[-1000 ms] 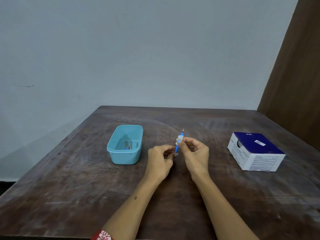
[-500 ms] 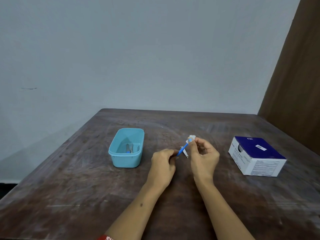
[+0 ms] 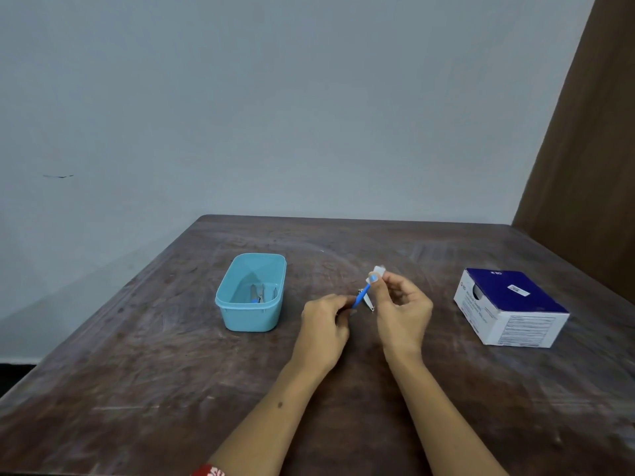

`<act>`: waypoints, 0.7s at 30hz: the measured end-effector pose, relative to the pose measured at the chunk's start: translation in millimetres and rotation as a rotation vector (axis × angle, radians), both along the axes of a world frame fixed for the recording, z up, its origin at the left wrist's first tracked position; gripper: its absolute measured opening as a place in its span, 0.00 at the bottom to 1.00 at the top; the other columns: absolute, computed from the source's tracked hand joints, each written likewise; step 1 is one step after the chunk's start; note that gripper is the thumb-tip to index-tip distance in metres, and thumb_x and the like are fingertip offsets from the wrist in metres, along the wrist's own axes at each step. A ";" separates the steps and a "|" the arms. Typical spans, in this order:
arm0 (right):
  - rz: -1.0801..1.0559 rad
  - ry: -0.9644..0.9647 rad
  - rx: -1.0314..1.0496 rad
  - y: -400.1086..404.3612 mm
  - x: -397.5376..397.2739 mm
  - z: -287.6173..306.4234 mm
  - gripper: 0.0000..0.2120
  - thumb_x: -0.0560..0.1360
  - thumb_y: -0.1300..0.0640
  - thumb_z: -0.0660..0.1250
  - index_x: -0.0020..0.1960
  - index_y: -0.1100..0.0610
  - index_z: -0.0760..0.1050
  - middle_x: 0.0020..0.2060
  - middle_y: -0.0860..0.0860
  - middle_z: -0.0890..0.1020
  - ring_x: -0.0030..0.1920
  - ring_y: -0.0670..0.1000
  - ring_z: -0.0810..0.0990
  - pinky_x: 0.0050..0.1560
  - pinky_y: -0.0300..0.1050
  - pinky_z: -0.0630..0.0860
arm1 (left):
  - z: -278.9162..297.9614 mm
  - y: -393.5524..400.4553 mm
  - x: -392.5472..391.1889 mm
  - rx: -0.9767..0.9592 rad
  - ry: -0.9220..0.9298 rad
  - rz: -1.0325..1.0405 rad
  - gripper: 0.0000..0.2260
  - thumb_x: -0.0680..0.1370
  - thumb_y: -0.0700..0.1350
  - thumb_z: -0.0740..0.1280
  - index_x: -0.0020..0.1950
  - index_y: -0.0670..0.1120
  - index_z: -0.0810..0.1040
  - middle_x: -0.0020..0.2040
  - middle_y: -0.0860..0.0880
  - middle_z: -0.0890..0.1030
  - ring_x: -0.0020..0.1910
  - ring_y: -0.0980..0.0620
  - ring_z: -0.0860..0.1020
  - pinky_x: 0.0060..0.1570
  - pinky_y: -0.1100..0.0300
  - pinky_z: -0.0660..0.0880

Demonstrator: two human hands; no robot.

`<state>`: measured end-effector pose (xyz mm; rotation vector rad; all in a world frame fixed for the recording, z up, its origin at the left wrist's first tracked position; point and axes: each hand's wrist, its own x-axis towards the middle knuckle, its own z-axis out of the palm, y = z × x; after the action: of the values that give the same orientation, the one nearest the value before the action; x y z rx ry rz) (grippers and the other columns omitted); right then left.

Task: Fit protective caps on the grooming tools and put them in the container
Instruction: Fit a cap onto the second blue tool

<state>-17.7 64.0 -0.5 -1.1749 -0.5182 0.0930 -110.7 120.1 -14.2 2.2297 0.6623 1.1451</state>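
A slim blue grooming tool (image 3: pixel 360 299) is pinched at its lower end by the left hand (image 3: pixel 324 324), above the surface (image 3: pixel 171 372). A small whitish cap (image 3: pixel 377 271) is pinched at its tip by the right hand (image 3: pixel 400 310). Both are judged light, stiff and slippery; the teal container (image 3: pixel 252 317) sits nearby.

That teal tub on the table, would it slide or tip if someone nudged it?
The teal tub looks like thin plastic and holds only a few small tools, so it is probably light and would likely slide on the table. It seems unlikely to tip: it is low, longer than it is tall, and sits flat.
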 end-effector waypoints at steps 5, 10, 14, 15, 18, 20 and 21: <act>0.122 -0.070 -0.155 3.8 -2.0 -7.0 0.06 0.69 0.61 0.75 0.40 0.51 0.81 0.35 0.47 0.84 0.37 0.44 0.82 0.39 0.35 0.77 | 1.9 3.3 -1.7 0.006 -0.093 0.012 0.12 0.73 0.32 0.66 0.53 0.43 0.83 0.46 0.47 0.85 0.44 0.55 0.81 0.48 0.61 0.78; 0.038 -0.119 -0.106 3.1 -2.4 -7.0 0.08 0.69 0.61 0.74 0.40 0.48 0.81 0.36 0.49 0.84 0.38 0.50 0.83 0.40 0.41 0.78 | 2.6 -0.5 1.2 0.012 -0.134 0.004 0.11 0.72 0.34 0.68 0.52 0.44 0.83 0.45 0.47 0.84 0.44 0.56 0.81 0.46 0.63 0.77; -0.009 -0.117 -0.067 2.9 -1.0 -5.8 0.05 0.71 0.59 0.73 0.42 0.50 0.81 0.37 0.51 0.84 0.38 0.49 0.82 0.41 0.45 0.78 | 0.7 -0.7 1.7 0.022 -0.069 -0.020 0.10 0.73 0.36 0.69 0.52 0.44 0.83 0.46 0.48 0.84 0.45 0.56 0.81 0.48 0.61 0.77; -0.006 -0.118 -0.073 3.1 -1.1 -6.0 0.04 0.70 0.59 0.73 0.42 0.50 0.81 0.37 0.50 0.84 0.38 0.49 0.82 0.41 0.45 0.78 | 0.6 0.1 1.1 0.019 -0.061 -0.015 0.10 0.73 0.36 0.68 0.52 0.44 0.83 0.45 0.48 0.84 0.44 0.57 0.81 0.48 0.62 0.77; 0.052 -0.123 -0.137 4.5 -2.1 -8.8 0.03 0.69 0.59 0.74 0.42 0.53 0.82 0.35 0.49 0.84 0.36 0.47 0.82 0.39 0.39 0.77 | 1.1 2.5 -0.3 0.000 -0.072 0.003 0.10 0.72 0.33 0.67 0.50 0.43 0.83 0.44 0.48 0.85 0.43 0.57 0.81 0.46 0.63 0.77; 0.111 -0.139 -0.209 5.1 -3.5 -10.6 0.02 0.69 0.58 0.74 0.42 0.54 0.82 0.33 0.47 0.84 0.34 0.45 0.82 0.37 0.34 0.76 | 1.3 3.3 -1.0 -0.016 -0.082 0.016 0.11 0.72 0.32 0.66 0.48 0.43 0.83 0.42 0.49 0.85 0.42 0.57 0.81 0.45 0.62 0.77; 0.123 -0.148 -0.230 5.2 -3.9 -11.1 0.02 0.69 0.58 0.74 0.41 0.54 0.82 0.32 0.47 0.84 0.33 0.44 0.82 0.37 0.33 0.75 | 1.4 3.9 -1.2 -0.023 -0.081 0.018 0.11 0.72 0.32 0.66 0.48 0.44 0.84 0.42 0.49 0.85 0.41 0.58 0.81 0.44 0.63 0.77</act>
<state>-21.6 69.3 -11.6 -1.3804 -0.7247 0.1762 -112.0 123.9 -12.8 2.1499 0.6598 1.2235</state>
